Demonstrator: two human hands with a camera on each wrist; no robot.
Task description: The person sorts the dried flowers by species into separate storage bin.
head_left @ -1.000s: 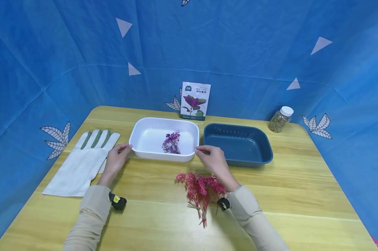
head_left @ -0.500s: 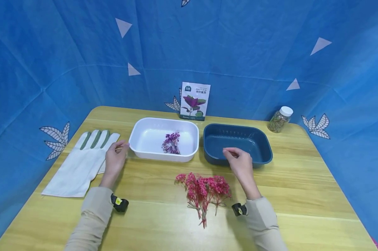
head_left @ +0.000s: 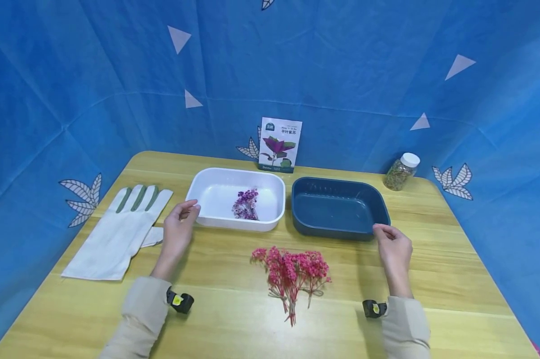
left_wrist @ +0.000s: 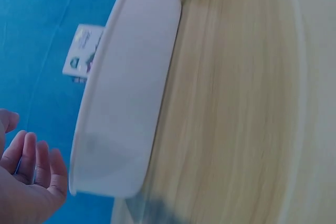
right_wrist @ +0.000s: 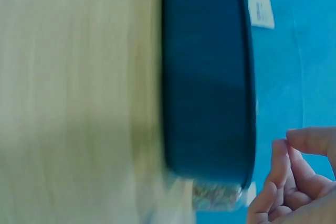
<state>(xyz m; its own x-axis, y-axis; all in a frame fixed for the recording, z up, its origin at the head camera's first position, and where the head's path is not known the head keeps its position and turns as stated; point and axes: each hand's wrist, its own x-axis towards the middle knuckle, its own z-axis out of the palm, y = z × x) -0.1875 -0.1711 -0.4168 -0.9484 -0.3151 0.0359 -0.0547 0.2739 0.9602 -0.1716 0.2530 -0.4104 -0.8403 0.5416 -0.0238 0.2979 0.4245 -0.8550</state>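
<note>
My left hand [head_left: 178, 227] is at the left front corner of a white plastic basin [head_left: 234, 223], its fingers loosely bent and holding nothing. In the left wrist view the fingers [left_wrist: 43, 163] lie close beside the basin's rim. A small purple dried flower bunch [head_left: 245, 203] lies inside. My right hand [head_left: 393, 247] hovers by the right front corner of a dark blue basin [head_left: 332, 232]. Thumb and index fingertip nearly meet in the right wrist view, with nothing visible between them. Pink dried flower bunches [head_left: 292, 269] with tied stems lie on the table in front of the basins.
White gloves [head_left: 112, 239] with green finger strips lie at the left. A seed packet [head_left: 280, 144] showing a purple plant stands upright against the blue curtain [head_left: 341, 65]. At the back right leans a white-capped jar [head_left: 400, 173] of dried bits. All rest on a wooden table [head_left: 225, 309].
My right hand has left the white basin's right side and moved right, past the pink flowers, to the dark basin's right corner. The left hand has let go of the rim and shifted slightly.
</note>
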